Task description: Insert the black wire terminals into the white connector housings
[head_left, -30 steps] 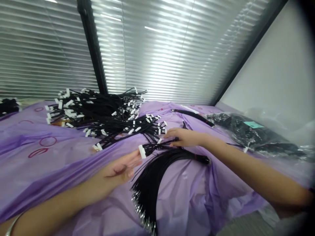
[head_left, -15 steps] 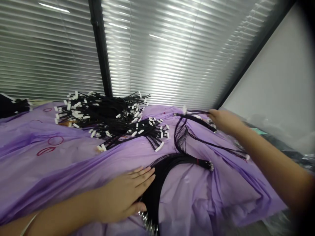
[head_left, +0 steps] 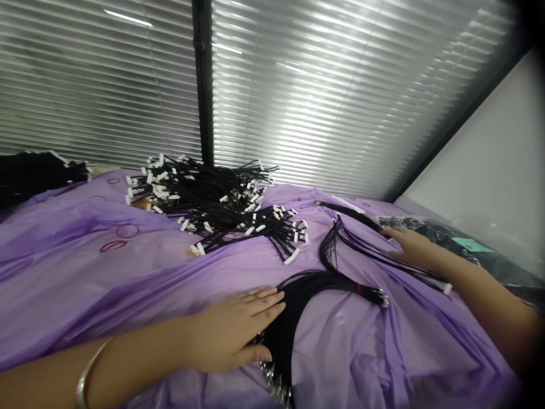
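Note:
My left hand [head_left: 238, 329] lies with fingers outstretched against a thick bundle of black wires [head_left: 283, 318]. That bundle curves across the purple sheet. A red band ties it near its bare metal-tipped end [head_left: 381, 296], and more metal tips [head_left: 275, 380] show below my thumb. At the right, my right hand [head_left: 404, 244] has its thumb and fingers apart beside the end of a smaller black wire bundle [head_left: 349, 211]. Several loose wires [head_left: 383, 250] branch off the thick bundle and run under my right wrist to a white connector [head_left: 447, 288].
A heap of black cables [head_left: 200, 187] with white connectors lies at the back on the purple sheet [head_left: 170, 284]. Another dark cable pile [head_left: 34, 173] is at far left. Red bands [head_left: 128, 230] lie loose. Clear plastic bags [head_left: 430, 230] are at right, before window blinds [head_left: 298, 102].
My right hand has let go of the wires it held up by the white connector and has come lower and nearer. My left hand stays on the bundle. The view has turned left.

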`<state>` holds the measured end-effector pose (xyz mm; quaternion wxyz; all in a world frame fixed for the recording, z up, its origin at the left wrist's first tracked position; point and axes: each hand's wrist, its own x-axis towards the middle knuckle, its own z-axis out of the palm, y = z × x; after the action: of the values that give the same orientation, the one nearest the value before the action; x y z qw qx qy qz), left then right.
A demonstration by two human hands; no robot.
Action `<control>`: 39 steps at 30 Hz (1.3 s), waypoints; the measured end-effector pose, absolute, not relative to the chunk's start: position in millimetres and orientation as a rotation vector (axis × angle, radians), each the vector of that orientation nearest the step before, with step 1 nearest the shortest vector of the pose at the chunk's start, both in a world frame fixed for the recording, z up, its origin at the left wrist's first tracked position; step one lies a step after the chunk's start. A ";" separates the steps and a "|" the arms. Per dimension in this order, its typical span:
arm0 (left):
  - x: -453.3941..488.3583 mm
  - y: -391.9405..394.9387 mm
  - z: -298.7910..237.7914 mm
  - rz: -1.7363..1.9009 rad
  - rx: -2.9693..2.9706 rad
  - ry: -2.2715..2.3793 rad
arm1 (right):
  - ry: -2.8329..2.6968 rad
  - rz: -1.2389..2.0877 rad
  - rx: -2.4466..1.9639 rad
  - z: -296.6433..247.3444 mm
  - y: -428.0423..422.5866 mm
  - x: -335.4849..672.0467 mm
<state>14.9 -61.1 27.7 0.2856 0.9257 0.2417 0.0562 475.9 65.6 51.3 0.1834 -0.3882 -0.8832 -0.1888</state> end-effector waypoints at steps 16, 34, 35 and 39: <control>13.1 -58.6 15.3 0.148 2.581 0.581 | -2.599 -0.309 -1.330 -16.0 126.4 370.0; 10.5 -35.3 16.6 0.772 0.950 0.777 | -2.692 -0.220 -0.791 55.9 118.0 244.7; 10.0 -30.4 14.4 0.792 0.784 0.761 | -2.663 -0.244 -0.801 61.9 113.1 249.9; 6.4 -15.9 14.9 0.928 0.440 0.727 | -2.600 -0.308 -0.744 82.6 82.8 274.8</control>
<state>6.4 -15.9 14.9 0.8085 0.2059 0.3402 0.4338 274.8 82.8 82.6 0.2081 -0.2674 -0.9343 -0.1108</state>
